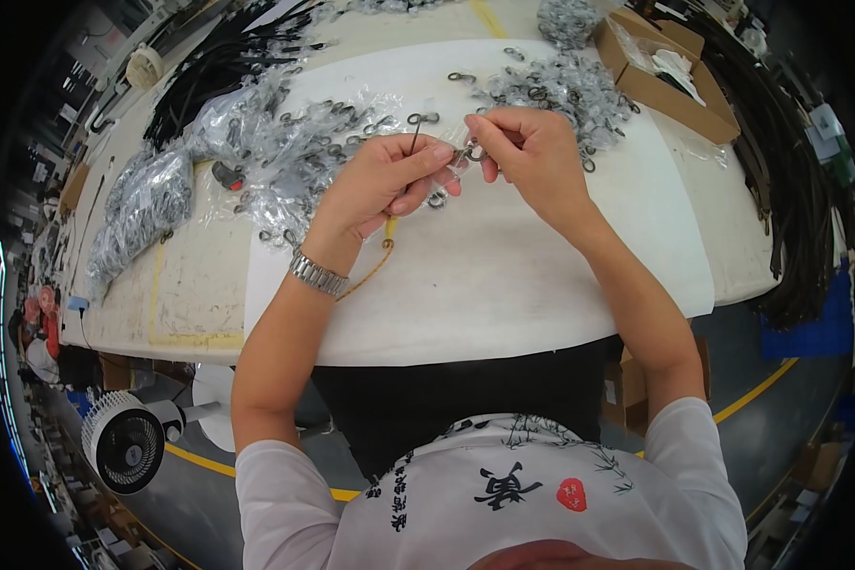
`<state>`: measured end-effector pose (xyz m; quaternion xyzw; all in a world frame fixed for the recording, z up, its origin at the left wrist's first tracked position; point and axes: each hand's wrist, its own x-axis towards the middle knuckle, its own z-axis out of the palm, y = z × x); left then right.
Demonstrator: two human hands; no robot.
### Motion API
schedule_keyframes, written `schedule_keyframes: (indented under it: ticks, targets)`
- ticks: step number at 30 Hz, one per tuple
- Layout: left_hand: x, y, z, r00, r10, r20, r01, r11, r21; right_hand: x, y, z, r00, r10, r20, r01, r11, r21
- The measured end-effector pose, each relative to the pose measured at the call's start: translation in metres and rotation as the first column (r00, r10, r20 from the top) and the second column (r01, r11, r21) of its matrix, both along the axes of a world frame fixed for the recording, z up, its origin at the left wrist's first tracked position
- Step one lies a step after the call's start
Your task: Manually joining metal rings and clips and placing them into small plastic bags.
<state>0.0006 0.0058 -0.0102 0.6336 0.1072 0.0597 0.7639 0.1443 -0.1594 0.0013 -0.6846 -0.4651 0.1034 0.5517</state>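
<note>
**Metal clasp pinched between both hands**

Metal clasp (pixel 465 152) sits above the white table (pixel 503 275), pinched by left hand (pixel 389 180) and right hand (pixel 532 157), fingers closed narrow on it. Bagged clasps (pixel 285 142) lie just beyond, a box (pixel 660 71) farther right. A loosened pinch could drop it among the loose ones.

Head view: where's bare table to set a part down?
Bare white sheet lies along the near edge, below both hands: left hand, right hand. Right of the right hand is also open. Crowded: bagged metal clips far left, loose clips and cardboard box far right.
</note>
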Motion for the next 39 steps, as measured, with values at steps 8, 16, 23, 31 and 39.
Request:
schedule_keyframes:
  ticks: [8,16,23,31,39]
  targets:
    - [0.001,-0.005,-0.003,0.996,-0.085,-0.022,0.083,0.995,-0.054,0.010,0.003,-0.006,0.915,0.073,-0.398,-0.012,0.988,0.154]
    - [-0.002,-0.006,0.003,1.000,-0.008,-0.005,0.009,0.994,0.106,0.000,0.005,-0.025,0.820,0.175,-0.545,-0.120,0.984,0.134]
    - [-0.003,-0.007,0.005,0.971,0.208,0.118,-0.214,0.976,0.041,0.007,0.004,-0.025,0.574,0.207,-0.793,-0.087,0.977,0.192]
    - [-0.005,-0.014,0.008,0.949,0.291,0.124,-0.306,0.944,0.126,0.005,0.004,-0.025,0.585,0.177,-0.792,-0.032,0.980,0.196]
    - [-0.004,-0.023,0.012,0.923,0.339,0.181,-0.372,0.905,0.207,0.003,0.004,-0.024,0.589,0.195,-0.784,-0.070,0.979,0.191]
